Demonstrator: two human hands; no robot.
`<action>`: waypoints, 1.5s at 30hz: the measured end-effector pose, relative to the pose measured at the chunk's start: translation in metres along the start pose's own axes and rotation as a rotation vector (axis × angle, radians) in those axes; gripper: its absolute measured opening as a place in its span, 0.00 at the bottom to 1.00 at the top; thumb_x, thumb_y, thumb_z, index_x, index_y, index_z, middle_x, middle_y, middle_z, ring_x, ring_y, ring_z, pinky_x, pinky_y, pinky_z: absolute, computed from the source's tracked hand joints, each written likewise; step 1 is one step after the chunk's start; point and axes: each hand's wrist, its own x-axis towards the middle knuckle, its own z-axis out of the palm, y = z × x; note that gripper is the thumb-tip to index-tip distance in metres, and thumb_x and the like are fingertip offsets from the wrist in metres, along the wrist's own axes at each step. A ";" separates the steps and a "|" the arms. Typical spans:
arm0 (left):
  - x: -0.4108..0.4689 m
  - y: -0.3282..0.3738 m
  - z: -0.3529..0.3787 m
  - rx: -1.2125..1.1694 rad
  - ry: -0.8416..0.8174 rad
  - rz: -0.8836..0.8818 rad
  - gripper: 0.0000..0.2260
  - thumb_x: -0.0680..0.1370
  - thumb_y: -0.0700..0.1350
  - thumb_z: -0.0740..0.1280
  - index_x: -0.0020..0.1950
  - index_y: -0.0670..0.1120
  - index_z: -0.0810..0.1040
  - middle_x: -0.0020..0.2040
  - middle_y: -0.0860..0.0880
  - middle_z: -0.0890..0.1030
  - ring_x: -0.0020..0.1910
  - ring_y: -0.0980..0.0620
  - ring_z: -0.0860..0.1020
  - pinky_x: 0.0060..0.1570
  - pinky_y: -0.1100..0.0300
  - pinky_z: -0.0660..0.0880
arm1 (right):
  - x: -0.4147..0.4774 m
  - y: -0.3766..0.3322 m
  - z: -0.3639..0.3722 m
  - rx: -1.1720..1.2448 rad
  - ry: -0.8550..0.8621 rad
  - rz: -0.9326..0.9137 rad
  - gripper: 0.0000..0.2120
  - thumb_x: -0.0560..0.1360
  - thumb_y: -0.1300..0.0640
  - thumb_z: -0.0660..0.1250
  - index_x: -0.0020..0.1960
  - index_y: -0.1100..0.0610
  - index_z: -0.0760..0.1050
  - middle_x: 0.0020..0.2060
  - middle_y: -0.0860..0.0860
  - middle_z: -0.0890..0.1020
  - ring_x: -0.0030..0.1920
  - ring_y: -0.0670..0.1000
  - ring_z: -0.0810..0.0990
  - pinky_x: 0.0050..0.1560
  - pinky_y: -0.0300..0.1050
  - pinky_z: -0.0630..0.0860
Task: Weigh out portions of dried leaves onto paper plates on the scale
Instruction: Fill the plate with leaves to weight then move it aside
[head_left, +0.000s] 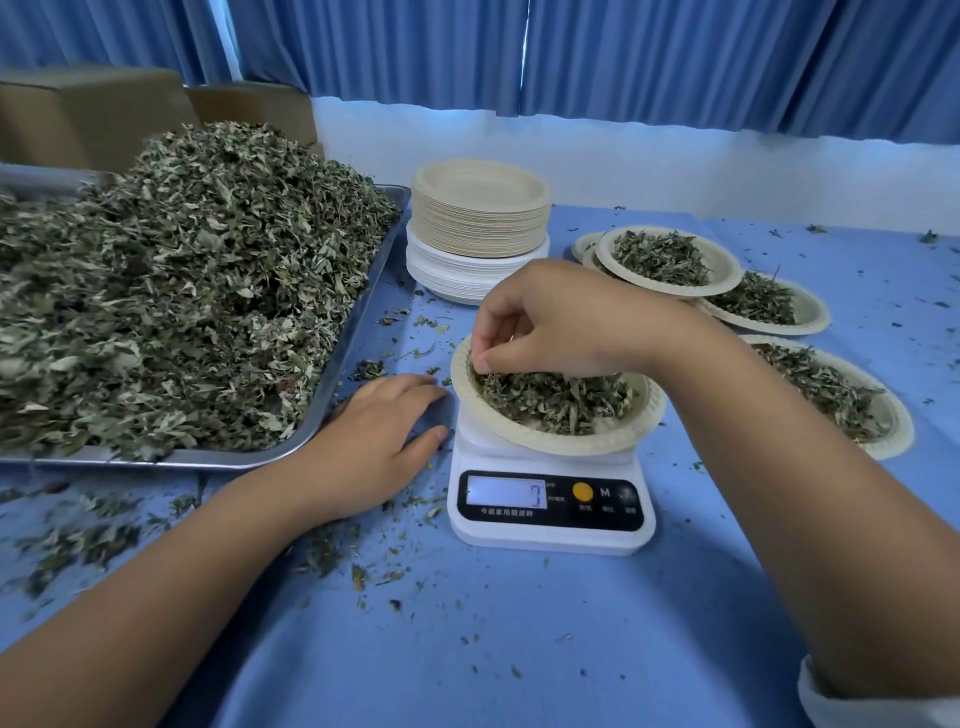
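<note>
The right hand (556, 317) pinches dried leaves (556, 400) over the paper plate (566, 441) on the scale (550, 525); the left hand (379, 436) lies flat on the table; the leaves look light and crumbly; small pinches from the top seem best.

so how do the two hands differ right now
Left hand lies flat on the cloth between tray and scale, fingers straight, holding nothing. Right hand hovers over the plate on the scale, fingers curled, pinching leaves. Both are bare.
</note>
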 end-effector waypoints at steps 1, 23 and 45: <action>0.000 0.000 0.000 0.000 0.000 0.000 0.23 0.81 0.53 0.56 0.75 0.49 0.61 0.74 0.52 0.61 0.74 0.52 0.56 0.73 0.58 0.52 | 0.000 0.000 0.000 -0.001 0.002 0.000 0.02 0.73 0.56 0.72 0.43 0.51 0.83 0.37 0.44 0.84 0.33 0.35 0.76 0.34 0.25 0.70; -0.001 0.011 0.001 -0.243 0.271 -0.101 0.14 0.82 0.49 0.57 0.64 0.48 0.76 0.57 0.52 0.78 0.57 0.56 0.73 0.50 0.63 0.67 | -0.027 0.046 -0.001 0.161 0.432 0.176 0.03 0.74 0.59 0.70 0.43 0.56 0.82 0.31 0.47 0.77 0.32 0.43 0.72 0.41 0.38 0.71; 0.050 0.079 -0.015 -0.743 0.356 -0.281 0.12 0.77 0.47 0.66 0.34 0.51 0.83 0.32 0.57 0.83 0.31 0.56 0.76 0.33 0.64 0.70 | -0.074 0.119 -0.028 0.653 0.532 0.715 0.07 0.72 0.60 0.63 0.36 0.57 0.70 0.25 0.53 0.67 0.24 0.50 0.61 0.24 0.38 0.56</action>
